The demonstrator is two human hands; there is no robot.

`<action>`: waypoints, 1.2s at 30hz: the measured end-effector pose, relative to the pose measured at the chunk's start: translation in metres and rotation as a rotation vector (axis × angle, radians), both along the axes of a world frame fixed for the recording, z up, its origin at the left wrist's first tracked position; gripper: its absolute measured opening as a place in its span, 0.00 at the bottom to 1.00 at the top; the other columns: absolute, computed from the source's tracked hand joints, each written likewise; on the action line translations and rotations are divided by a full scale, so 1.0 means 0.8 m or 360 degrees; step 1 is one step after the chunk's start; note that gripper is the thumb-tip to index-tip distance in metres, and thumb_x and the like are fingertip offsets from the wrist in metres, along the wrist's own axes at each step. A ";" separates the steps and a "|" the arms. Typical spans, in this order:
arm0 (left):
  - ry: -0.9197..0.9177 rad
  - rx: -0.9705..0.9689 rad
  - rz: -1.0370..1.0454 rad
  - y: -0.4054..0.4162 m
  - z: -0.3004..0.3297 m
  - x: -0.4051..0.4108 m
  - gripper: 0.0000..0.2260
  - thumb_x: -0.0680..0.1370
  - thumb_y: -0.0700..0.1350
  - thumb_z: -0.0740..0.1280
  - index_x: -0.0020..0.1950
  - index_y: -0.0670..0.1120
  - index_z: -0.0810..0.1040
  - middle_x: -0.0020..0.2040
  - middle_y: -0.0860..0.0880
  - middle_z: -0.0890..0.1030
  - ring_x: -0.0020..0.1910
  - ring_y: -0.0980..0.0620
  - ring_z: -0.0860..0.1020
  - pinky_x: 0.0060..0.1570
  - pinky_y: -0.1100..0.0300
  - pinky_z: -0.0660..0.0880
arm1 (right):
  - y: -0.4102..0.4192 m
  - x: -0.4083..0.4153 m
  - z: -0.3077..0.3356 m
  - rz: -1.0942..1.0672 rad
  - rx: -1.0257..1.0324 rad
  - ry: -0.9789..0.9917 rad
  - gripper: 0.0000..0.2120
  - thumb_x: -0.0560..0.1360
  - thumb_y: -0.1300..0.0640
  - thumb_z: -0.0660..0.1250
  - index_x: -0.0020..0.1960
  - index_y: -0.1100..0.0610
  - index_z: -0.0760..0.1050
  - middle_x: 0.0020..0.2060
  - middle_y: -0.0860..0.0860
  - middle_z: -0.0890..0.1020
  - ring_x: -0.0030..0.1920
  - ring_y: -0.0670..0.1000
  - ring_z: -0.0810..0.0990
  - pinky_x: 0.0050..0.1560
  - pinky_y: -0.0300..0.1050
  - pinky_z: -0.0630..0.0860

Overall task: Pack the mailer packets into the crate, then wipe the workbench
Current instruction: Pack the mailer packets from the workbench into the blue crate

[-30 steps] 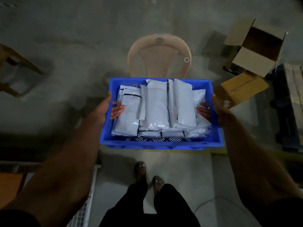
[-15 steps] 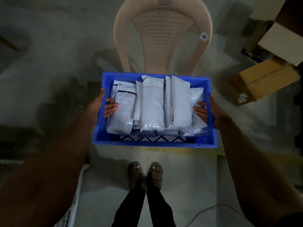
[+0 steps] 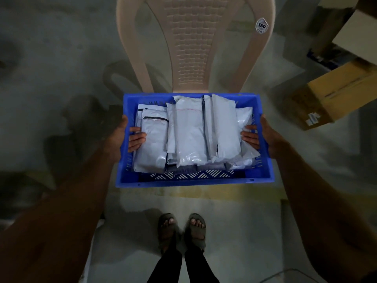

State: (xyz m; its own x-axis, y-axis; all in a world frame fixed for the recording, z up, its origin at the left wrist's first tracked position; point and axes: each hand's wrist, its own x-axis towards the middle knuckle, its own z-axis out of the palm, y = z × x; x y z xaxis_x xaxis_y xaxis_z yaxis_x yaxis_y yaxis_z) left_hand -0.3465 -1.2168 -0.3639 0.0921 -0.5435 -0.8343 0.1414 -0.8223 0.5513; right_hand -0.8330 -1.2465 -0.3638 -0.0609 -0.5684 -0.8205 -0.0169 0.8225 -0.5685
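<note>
Head view: the left hand (image 3: 124, 137) and right hand (image 3: 263, 137) carry the blue crate (image 3: 194, 179) of white packets (image 3: 189, 131) above the floor, fingers curled through its side walls. Packing appears done; the next move probably calls for setting the crate down level, perhaps on the chair (image 3: 189, 48) just beyond.

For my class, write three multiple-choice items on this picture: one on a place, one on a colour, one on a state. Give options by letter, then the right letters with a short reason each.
1. Where are the packets?
A. in the crate
B. on the chair
C. on the floor

2. What colour is the crate?
A. red
B. blue
C. green

3. How is the crate held?
A. by one hand
B. by no hand
C. by both hands at its side walls

Answers:
1 A, the packets lie packed between the crate's walls.
2 B, its rim and slotted floor are blue.
3 C, the left hand and right hand each have a grip over a side wall, fingers inside.
</note>
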 end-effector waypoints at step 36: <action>-0.1298 -0.0235 -0.0482 0.007 0.059 -0.039 0.17 0.83 0.51 0.65 0.61 0.41 0.86 0.61 0.36 0.84 0.61 0.34 0.82 0.65 0.42 0.78 | 0.011 0.011 0.032 0.0217 -0.0529 0.1393 0.19 0.78 0.49 0.69 0.59 0.63 0.84 0.53 0.66 0.85 0.58 0.67 0.83 0.55 0.51 0.76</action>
State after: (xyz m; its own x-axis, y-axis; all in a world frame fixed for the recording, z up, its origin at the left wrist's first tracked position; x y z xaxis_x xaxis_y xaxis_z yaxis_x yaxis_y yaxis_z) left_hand -0.3774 -1.2113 -0.3170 0.4629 -0.7383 -0.4906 -0.5551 -0.6729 0.4889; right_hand -0.8240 -1.2378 -0.3379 -0.4942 -0.8124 -0.3094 -0.6323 0.5802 -0.5134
